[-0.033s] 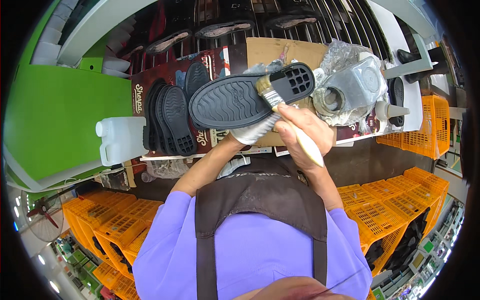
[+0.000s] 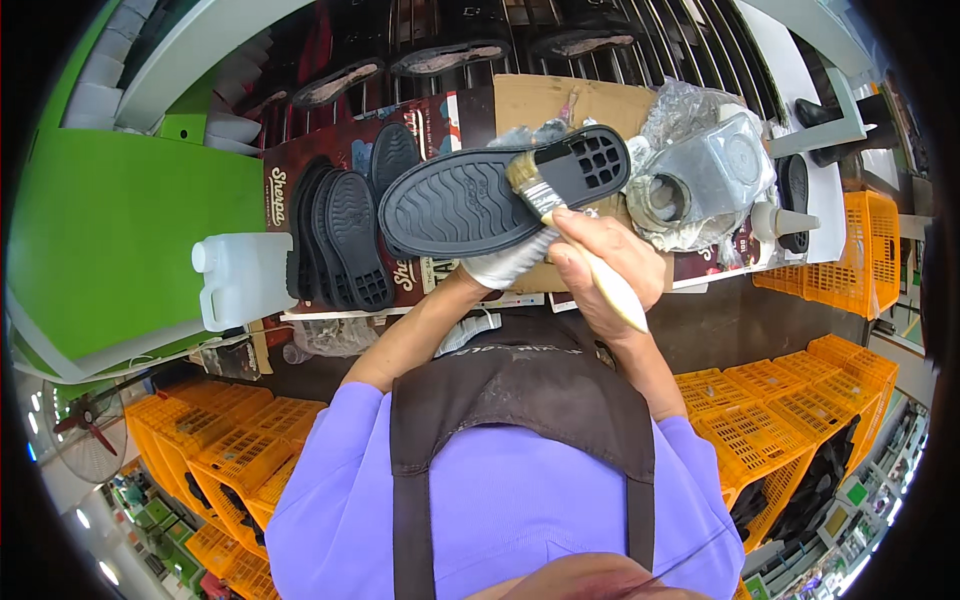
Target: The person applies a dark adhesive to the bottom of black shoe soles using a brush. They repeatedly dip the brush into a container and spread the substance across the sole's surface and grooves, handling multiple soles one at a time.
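My left hand (image 2: 512, 264) wears a white glove and holds a black shoe sole (image 2: 455, 205) from beneath, its fingers mostly hidden by the sole. The sole shows wavy tread at the left and a grid of square holes at the right end. My right hand (image 2: 615, 262) grips a flat paintbrush (image 2: 612, 290) by its pale handle. Its yellowish bristles lie on the sole's middle, beside a shiny wet-looking dark patch (image 2: 565, 165). To the left, several more black soles (image 2: 350, 235) stand leaning together on printed cardboard (image 2: 408, 285).
A plastic-wrapped clear container (image 2: 735, 160) with an open mouth stands right of the sole, beside a nozzle bottle (image 2: 785, 222). A white jug (image 2: 245, 280) stands left. Black shoes (image 2: 450, 45) rest on a rack behind. Orange crates (image 2: 750, 420) flank me.
The brush head has shifted slightly left along the sole. My hands and the sole stay nearly where they were.
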{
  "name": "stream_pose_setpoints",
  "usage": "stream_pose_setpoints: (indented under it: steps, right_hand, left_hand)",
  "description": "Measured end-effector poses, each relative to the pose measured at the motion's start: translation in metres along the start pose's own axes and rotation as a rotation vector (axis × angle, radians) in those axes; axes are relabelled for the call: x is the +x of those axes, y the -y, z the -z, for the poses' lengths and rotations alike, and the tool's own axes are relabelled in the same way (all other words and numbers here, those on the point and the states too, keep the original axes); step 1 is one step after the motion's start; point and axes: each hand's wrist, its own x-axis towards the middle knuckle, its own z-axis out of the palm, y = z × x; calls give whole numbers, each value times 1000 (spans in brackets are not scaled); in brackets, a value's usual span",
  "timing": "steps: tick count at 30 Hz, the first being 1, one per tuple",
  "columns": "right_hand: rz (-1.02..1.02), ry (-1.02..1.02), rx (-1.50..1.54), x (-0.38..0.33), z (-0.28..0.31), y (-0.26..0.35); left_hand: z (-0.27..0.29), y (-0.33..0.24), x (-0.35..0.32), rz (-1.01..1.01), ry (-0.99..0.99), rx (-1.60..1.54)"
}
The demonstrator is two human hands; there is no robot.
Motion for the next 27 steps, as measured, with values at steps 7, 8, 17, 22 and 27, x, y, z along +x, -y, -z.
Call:
stream_pose_setpoints:
  steps: [7,8,17,22,27]
  right_hand:
    - [-89,-112,41,-5,12,-14]
    - [-133,-128,25,-7,16,-17]
    - [69,-126,-122,-3,11,-11]
    - [77,-98,-72,-2,0,-3]
    - [76,-91,-21,-4,-9,-2]
  left_hand:
    - [-1,-3,5,-41,-59,6]
    - [1,-5,7,-96,-36,113]
    - [-8,7,-8,114,8,-299]
    - [-11,10,-9,143,9,-357]
    - [-14,16,-12,180,61,-386]
